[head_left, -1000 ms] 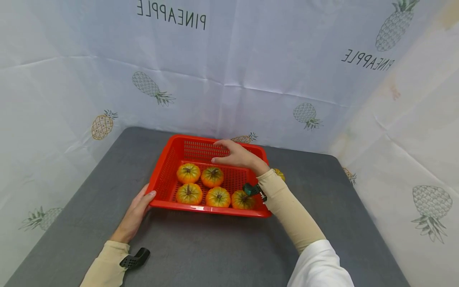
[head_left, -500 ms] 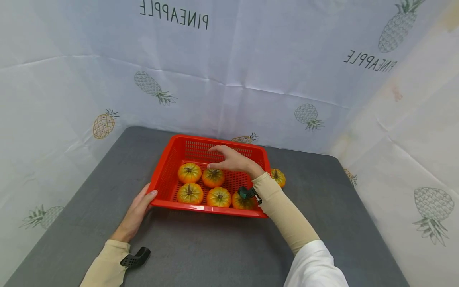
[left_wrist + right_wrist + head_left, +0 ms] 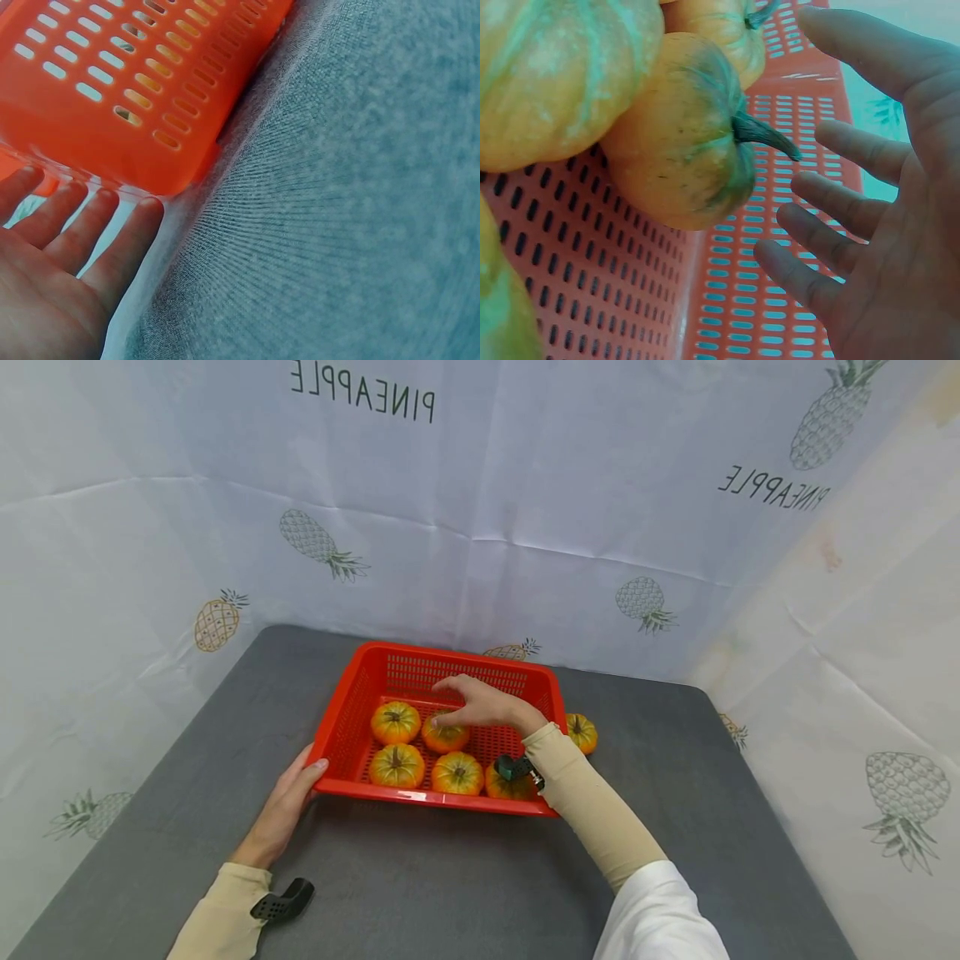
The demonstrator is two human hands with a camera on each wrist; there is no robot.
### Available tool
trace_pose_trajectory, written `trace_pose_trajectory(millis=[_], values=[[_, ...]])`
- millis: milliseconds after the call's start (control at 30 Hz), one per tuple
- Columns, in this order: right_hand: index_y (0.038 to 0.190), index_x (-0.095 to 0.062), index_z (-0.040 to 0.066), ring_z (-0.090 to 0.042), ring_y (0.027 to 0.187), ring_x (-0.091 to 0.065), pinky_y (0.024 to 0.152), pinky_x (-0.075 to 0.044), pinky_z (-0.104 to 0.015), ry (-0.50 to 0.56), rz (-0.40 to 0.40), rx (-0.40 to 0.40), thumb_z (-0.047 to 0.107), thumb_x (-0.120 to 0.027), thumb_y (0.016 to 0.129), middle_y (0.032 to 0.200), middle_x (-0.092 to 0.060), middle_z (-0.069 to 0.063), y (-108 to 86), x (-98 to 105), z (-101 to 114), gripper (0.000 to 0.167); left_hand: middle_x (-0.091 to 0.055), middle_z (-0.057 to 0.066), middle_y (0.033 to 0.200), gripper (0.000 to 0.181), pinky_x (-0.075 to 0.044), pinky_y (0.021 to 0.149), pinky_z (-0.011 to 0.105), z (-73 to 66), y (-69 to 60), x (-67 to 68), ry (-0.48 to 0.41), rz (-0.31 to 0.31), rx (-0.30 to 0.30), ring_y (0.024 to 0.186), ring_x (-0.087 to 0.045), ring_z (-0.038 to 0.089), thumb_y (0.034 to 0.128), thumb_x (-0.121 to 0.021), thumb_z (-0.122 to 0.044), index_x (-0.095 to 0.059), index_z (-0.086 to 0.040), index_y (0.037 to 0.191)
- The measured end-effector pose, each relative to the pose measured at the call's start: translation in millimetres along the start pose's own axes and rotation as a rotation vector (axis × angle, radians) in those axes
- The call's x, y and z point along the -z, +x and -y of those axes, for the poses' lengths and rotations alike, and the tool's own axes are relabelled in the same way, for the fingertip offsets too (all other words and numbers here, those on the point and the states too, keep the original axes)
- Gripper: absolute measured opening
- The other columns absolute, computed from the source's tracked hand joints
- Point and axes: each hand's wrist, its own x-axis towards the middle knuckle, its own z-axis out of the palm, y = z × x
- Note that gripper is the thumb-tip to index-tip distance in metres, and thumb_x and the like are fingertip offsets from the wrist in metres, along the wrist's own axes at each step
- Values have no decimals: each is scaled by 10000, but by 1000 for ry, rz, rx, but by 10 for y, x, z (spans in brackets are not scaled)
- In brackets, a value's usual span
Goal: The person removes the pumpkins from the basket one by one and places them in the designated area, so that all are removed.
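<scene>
Several small orange-yellow pumpkins lie in a red plastic basket (image 3: 442, 797). My left hand (image 3: 288, 789) touches the basket's near left corner, its thumb by the rim; the left wrist view shows the fingers (image 3: 124, 247) fairly straight, tips at the basket's edge. Over the basket, my right hand (image 3: 487, 702) hovers with fingers spread above a pumpkin (image 3: 447, 741) in the back row. Seen from the right wrist, a stemmed pumpkin (image 3: 679, 142) sits beside the open palm, a gap between them. The right forearm partly covers another pumpkin (image 3: 506, 785) at the front right.
One pumpkin (image 3: 582, 733) lies outside the basket, on the grey table (image 3: 420, 885) to its right. White cloth (image 3: 480, 502) printed with pineapples hangs behind the table and at both sides.
My right hand has moved left and down toward the back-row pumpkin, uncovering more of the pumpkin outside the basket. The left hand and the basket look nearly unchanged.
</scene>
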Motion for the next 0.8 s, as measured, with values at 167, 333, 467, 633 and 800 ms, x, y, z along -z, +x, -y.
trace_pose_trajectory(millis=[167, 333, 467, 633, 800], values=[[1508, -433, 122, -288, 1470, -349, 1180, -347, -498, -30, 25, -20, 423, -701, 939, 1599, -344, -100, 34, -42, -32, 698, -455, 139, 1451, 572, -434, 931, 126, -5, 2, 0, 3, -3, -7, 1158, -543, 22, 1083, -381, -339, -262, -72, 1575], [1514, -425, 121, -295, 1470, -348, 1177, -348, -501, -33, 65, -29, 416, -694, 941, 1596, -340, -107, 36, -69, -31, 699, -460, 132, 1443, 572, -434, 932, 119, 0, 0, 0, 2, -4, -17, 1159, -546, 17, 1085, -379, -323, -254, -58, 1575], [1517, -423, 139, -284, 1484, -327, 1183, -339, -503, -43, 77, -47, 429, -696, 934, 1605, -328, -104, 35, -88, -33, 706, -470, 125, 1427, 562, -433, 933, 119, 6, -4, -1, 4, -6, -23, 1156, -549, 14, 1086, -376, -318, -265, -51, 1569], [1512, -430, 149, -279, 1497, -315, 1190, -333, -497, -56, 82, -50, 434, -698, 929, 1608, -328, -104, 48, -109, -46, 702, -465, 135, 1438, 568, -428, 935, 115, 7, -10, -5, 10, -6, -19, 1160, -544, 7, 1085, -377, -323, -260, -53, 1571], [1505, -443, 150, -266, 1462, -368, 1184, -346, -474, -85, 94, -47, 443, -703, 921, 1577, -372, -103, 64, -120, -53, 703, -465, 149, 1443, 565, -433, 933, 120, -5, 2, -7, 5, -7, -13, 1158, -550, 16, 1084, -376, -328, -268, -57, 1568]])
